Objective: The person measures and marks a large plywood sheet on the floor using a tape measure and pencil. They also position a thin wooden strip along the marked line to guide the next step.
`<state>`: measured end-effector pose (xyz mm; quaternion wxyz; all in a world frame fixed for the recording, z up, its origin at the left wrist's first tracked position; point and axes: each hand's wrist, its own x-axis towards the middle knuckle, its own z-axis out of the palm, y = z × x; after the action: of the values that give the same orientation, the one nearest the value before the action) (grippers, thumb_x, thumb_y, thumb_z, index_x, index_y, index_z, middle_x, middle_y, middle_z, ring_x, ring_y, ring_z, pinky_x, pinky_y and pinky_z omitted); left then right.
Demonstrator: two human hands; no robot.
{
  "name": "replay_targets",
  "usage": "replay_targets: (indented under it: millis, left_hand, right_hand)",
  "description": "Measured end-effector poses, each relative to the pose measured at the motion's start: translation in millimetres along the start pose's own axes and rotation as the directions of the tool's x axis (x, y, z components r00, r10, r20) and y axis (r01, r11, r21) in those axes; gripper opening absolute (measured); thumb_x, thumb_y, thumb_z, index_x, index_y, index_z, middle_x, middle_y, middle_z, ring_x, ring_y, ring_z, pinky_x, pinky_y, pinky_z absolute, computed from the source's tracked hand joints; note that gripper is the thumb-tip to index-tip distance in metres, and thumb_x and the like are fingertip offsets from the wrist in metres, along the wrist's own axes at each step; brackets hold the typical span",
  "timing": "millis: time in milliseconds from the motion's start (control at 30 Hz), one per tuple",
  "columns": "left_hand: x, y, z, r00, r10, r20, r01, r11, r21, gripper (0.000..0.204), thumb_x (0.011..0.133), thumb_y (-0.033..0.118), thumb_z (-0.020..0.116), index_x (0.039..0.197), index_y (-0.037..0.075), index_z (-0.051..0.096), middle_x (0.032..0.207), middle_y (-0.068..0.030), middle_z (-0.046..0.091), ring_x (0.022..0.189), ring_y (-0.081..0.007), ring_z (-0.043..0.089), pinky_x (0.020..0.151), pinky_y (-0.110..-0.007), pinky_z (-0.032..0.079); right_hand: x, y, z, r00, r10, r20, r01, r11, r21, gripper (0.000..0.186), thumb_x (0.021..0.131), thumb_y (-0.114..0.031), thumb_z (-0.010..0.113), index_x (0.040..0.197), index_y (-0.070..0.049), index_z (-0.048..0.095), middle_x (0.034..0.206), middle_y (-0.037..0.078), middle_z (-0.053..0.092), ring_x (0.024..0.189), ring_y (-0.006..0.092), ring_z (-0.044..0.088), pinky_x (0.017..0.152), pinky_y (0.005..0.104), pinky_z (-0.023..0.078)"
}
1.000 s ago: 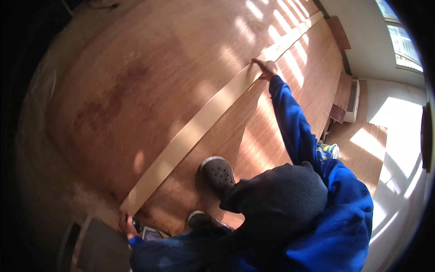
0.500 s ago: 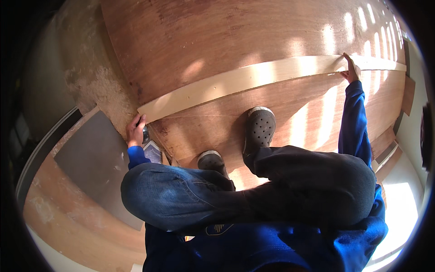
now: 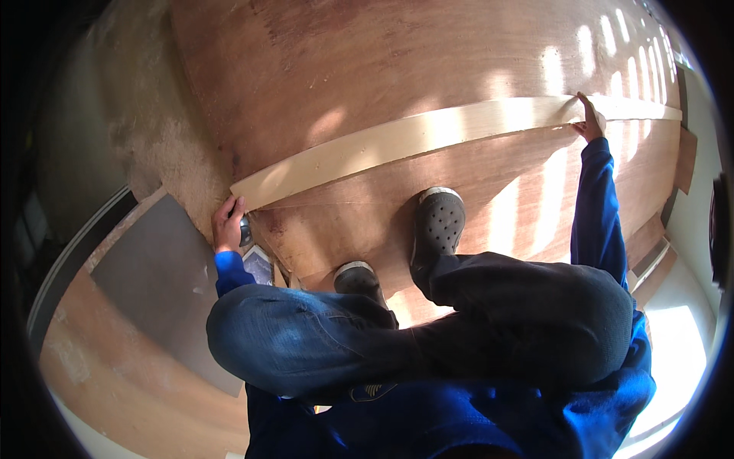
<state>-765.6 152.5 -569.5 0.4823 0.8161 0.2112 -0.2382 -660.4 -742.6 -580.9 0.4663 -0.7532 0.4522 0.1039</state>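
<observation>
A long, pale wooden strip [image 3: 397, 144] lies across a large brown plywood sheet [image 3: 367, 69], running from near left to far right. My right hand [image 3: 592, 122] grips the strip toward its right end, with the fingers reaching over its width. At the left end my left hand [image 3: 227, 223] is closed, its fingertips touching the strip's corner. A small dark rounded object [image 3: 245, 231] shows against that palm; its kind cannot be made out. Both feet, in dark clogs [image 3: 441, 220] with holes, rest on the plywood below the strip.
A grey flat panel [image 3: 157, 287] lies at the left, near a dark rail [image 3: 73, 252]. Wood offcuts [image 3: 686, 161] lie along the right wall. A small blue-grey item [image 3: 258, 265] sits by my left knee. Sunlight stripes cross the plywood.
My hands and the strip hold almost the same places. The view has shifted very slightly.
</observation>
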Motion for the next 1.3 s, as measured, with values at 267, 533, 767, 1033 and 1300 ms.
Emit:
replay_targets:
  millis: [267,533,767,1033,1300]
  left_hand:
    - [-13,60,12,0.959,-0.263,-0.106,0.281,0.93,0.236,0.058,0.092,0.042,0.067,0.134,0.002,0.061,0.121,-0.02,0.065,0.104,-0.0302,0.06,0.087,-0.042,0.05]
    - [-3,58,27,0.946,-0.312,-0.094,0.319,0.945,0.074,0.061,0.095,0.044,0.063,0.132,-0.004,0.06,0.13,-0.0261,0.061,0.114,-0.0329,0.06,0.098,-0.04,0.047]
    - [11,35,30,0.965,-0.255,-0.065,0.259,0.963,0.079,0.059,0.095,0.042,0.062,0.131,-0.004,0.061,0.129,-0.0253,0.062,0.113,-0.0321,0.06,0.097,-0.04,0.047]
    - [17,29,35,0.973,-0.224,-0.046,0.227,0.97,0.086,0.057,0.096,0.04,0.061,0.13,-0.005,0.061,0.127,-0.0244,0.063,0.112,-0.0311,0.061,0.096,-0.039,0.047]
    - [21,26,37,0.979,-0.202,-0.034,0.204,0.974,0.094,0.055,0.096,0.039,0.06,0.129,-0.005,0.061,0.125,-0.0235,0.064,0.111,-0.0301,0.061,0.095,-0.039,0.048]
  right_hand:
    - [-14,-9,5,0.921,0.14,-0.364,-0.182,0.98,-0.083,0.068,0.075,-0.049,0.08,0.097,0.014,0.068,0.095,0.024,0.072,0.076,0.0356,0.074,0.06,0.0415,0.063]
    - [-46,-40,12,0.914,0.048,-0.404,-0.145,0.967,-0.212,0.071,0.077,-0.055,0.076,0.09,0.014,0.07,0.089,0.027,0.071,0.075,0.0374,0.073,0.065,0.0428,0.063]
    - [-46,-38,9,0.924,0.099,-0.368,-0.16,0.977,-0.141,0.068,0.076,-0.055,0.076,0.084,0.012,0.071,0.086,0.026,0.071,0.074,0.0381,0.072,0.068,0.0425,0.062]
    - [-53,-44,10,0.922,0.085,-0.377,-0.149,0.978,-0.145,0.069,0.077,-0.052,0.078,0.081,0.017,0.067,0.08,0.028,0.069,0.068,0.0384,0.072,0.059,0.041,0.062]
    - [-50,-40,6,0.932,0.066,-0.356,-0.132,0.978,-0.164,0.075,0.075,-0.054,0.079,0.08,0.019,0.065,0.085,0.032,0.067,0.074,0.038,0.072,0.057,0.0418,0.062]
